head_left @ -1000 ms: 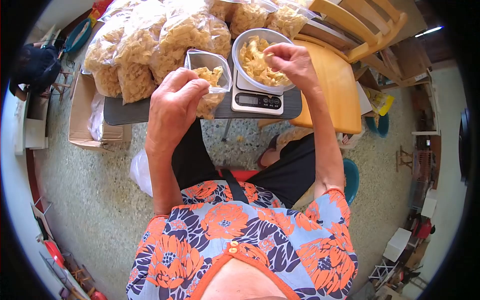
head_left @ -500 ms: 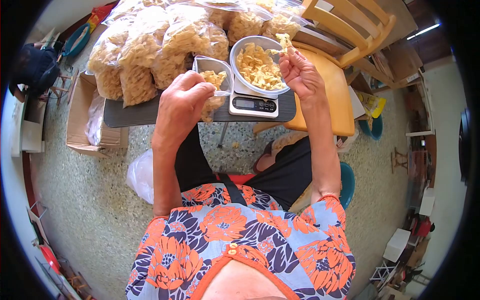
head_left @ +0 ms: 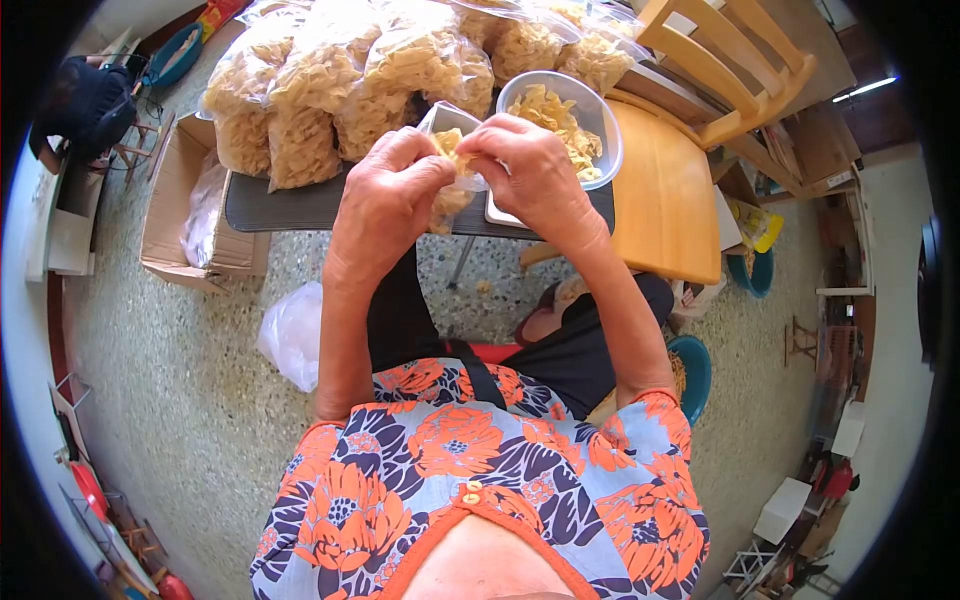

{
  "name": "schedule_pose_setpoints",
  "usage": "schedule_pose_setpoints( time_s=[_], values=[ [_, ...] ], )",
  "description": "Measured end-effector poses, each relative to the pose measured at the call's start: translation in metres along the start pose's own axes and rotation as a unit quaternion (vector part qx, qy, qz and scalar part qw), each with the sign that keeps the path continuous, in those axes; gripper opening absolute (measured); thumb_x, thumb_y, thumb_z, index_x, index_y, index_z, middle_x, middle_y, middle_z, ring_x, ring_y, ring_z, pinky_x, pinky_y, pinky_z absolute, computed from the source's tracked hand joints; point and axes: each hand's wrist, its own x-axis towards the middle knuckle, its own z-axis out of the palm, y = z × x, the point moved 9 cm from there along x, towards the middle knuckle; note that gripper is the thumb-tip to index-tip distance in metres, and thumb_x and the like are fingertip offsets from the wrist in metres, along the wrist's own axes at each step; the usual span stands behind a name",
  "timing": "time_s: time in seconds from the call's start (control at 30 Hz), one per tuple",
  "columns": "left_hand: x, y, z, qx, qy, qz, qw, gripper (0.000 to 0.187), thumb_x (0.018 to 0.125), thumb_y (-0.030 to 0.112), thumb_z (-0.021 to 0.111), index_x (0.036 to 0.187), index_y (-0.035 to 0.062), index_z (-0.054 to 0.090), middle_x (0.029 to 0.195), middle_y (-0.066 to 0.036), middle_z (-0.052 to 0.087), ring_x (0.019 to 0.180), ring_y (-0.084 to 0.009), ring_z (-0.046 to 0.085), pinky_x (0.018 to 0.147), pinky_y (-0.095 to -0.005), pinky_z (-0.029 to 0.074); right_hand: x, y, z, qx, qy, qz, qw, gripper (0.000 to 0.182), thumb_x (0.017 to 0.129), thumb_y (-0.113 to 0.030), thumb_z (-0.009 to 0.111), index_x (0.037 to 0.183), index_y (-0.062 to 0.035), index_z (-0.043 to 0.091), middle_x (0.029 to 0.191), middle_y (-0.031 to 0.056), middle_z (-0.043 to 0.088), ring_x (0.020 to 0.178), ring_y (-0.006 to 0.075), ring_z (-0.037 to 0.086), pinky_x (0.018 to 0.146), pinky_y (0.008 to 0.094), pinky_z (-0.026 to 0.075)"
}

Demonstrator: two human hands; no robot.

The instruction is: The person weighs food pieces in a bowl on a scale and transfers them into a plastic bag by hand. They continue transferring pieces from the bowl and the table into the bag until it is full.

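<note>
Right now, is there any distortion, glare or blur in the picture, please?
Head view: wide-lens distortion bows the walls, corners black; head view: glare whitens the upper stacked bags; head view: left hand and right hand look fairly sharp.

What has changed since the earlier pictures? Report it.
The right hand has moved left from the bowl, where it held up chips, to the mouth of the open bag; whether it has let go of them is unclear. It now hides most of the scale. The left hand still grips the bag; the stacked bags stay put.
</note>
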Motion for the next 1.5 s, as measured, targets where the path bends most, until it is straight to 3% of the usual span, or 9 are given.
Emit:
schedule_pose_setpoints(
  time_s=[0.27, 0.43, 0.57, 0.63, 0.73, 1.0, 1.33, 1.43, 1.5],
  values=[
    [0.000, -0.005, 0.001, -0.004, 0.003, -0.021, 1.000, 0.012, 0.081, -0.002, 0.074, 0.091, 0.0046, 0.072, 0.088, -0.011, 0.063, 0.085, -0.0306, 0.065, 0.074, -0.0416, 0.054, 0.005, -0.001, 0.038, -0.175, -0.164, -0.079, 0.968, 0.029, 0.074, 0.002, 0.069, 0.098, -0.0104, 0.078, 0.101, -0.0004, 0.071, 0.102, 0.0255, 0.062, 0.092, 0.0416, 0.049],
    [-0.003, -0.012, -0.001, 0.001, 0.001, -0.036, 0.999, 0.011, 0.085, -0.005, 0.077, 0.095, -0.0002, 0.073, 0.089, -0.011, 0.063, 0.080, -0.0248, 0.066, 0.071, -0.0359, 0.053, 0.010, 0.011, -0.021, 0.013, 0.021, -0.076, 0.997, 0.038, 0.077, 0.010, 0.063, 0.105, -0.0102, 0.080, 0.096, 0.0098, 0.078, 0.093, 0.0310, 0.071, 0.088, 0.0376, 0.056],
    [-0.003, -0.013, -0.003, 0.005, 0.004, -0.030, 1.000, 0.011, 0.085, -0.004, 0.078, 0.095, 0.0000, 0.073, 0.089, -0.010, 0.063, 0.080, -0.0243, 0.066, 0.071, -0.0356, 0.053, -0.016, 0.089, -0.071, 0.068, 0.064, 0.142, 0.985, 0.017, 0.095, -0.001, 0.068, 0.108, -0.0037, 0.078, 0.097, 0.0107, 0.076, 0.087, 0.0194, 0.072, 0.080, 0.0296, 0.056],
    [-0.003, -0.012, -0.003, 0.011, 0.003, -0.030, 0.999, 0.012, 0.085, -0.004, 0.078, 0.096, 0.0000, 0.073, 0.088, -0.010, 0.063, 0.080, -0.0246, 0.066, 0.071, -0.0357, 0.053, -0.030, 0.115, -0.066, -0.089, -0.102, 0.221, 0.966, 0.022, 0.091, -0.011, 0.073, 0.112, -0.0062, 0.078, 0.096, 0.0100, 0.076, 0.081, 0.0200, 0.071, 0.079, 0.0315, 0.057],
    [-0.003, -0.013, 0.001, 0.005, -0.002, -0.041, 0.999, 0.009, 0.085, 0.003, 0.077, 0.093, 0.0024, 0.072, 0.087, -0.012, 0.064, 0.084, -0.0313, 0.065, 0.075, -0.0429, 0.054, -0.040, 0.117, -0.058, -0.153, -0.153, 0.234, 0.948, 0.032, 0.087, -0.021, 0.078, 0.117, -0.0120, 0.077, 0.095, 0.0100, 0.074, 0.082, 0.0197, 0.071, 0.082, 0.0333, 0.058],
    [-0.001, -0.007, 0.004, 0.024, -0.021, -0.024, 0.999, 0.011, 0.086, -0.003, 0.077, 0.096, -0.0005, 0.073, 0.089, -0.012, 0.064, 0.081, -0.0267, 0.067, 0.072, -0.0368, 0.054, -0.038, 0.125, -0.026, -0.228, -0.148, 0.123, 0.954, 0.030, 0.083, -0.018, 0.077, 0.113, -0.0129, 0.077, 0.096, 0.0123, 0.074, 0.086, 0.0298, 0.072, 0.083, 0.0373, 0.058],
    [-0.001, -0.009, 0.006, 0.024, -0.022, -0.021, 0.999, 0.012, 0.085, -0.003, 0.078, 0.096, -0.0007, 0.074, 0.088, -0.012, 0.065, 0.080, -0.0271, 0.067, 0.071, -0.0370, 0.054, -0.055, 0.160, -0.072, 0.124, 0.012, 0.321, 0.939, 0.011, 0.091, -0.010, 0.076, 0.097, -0.0013, 0.078, 0.086, 0.0072, 0.077, 0.074, 0.0122, 0.071, 0.070, 0.0299, 0.060],
    [-0.001, -0.008, 0.008, 0.024, -0.024, -0.022, 0.999, 0.012, 0.085, -0.003, 0.077, 0.096, -0.0005, 0.074, 0.089, -0.012, 0.065, 0.080, -0.0266, 0.067, 0.071, -0.0368, 0.055, -0.071, 0.177, -0.077, 0.455, 0.176, 0.395, 0.778, 0.015, 0.095, -0.009, 0.078, 0.106, -0.0001, 0.075, 0.091, 0.0080, 0.076, 0.074, 0.0104, 0.071, 0.069, 0.0214, 0.061],
    [-0.001, -0.009, 0.009, 0.019, -0.022, -0.020, 0.999, 0.012, 0.085, -0.003, 0.077, 0.096, -0.0004, 0.074, 0.089, -0.011, 0.065, 0.080, -0.0263, 0.067, 0.071, -0.0368, 0.055, -0.075, 0.177, -0.074, 0.508, 0.181, 0.389, 0.747, 0.014, 0.095, -0.008, 0.078, 0.106, -0.0003, 0.075, 0.092, 0.0080, 0.076, 0.074, 0.0109, 0.071, 0.069, 0.0220, 0.062]
  ],
)
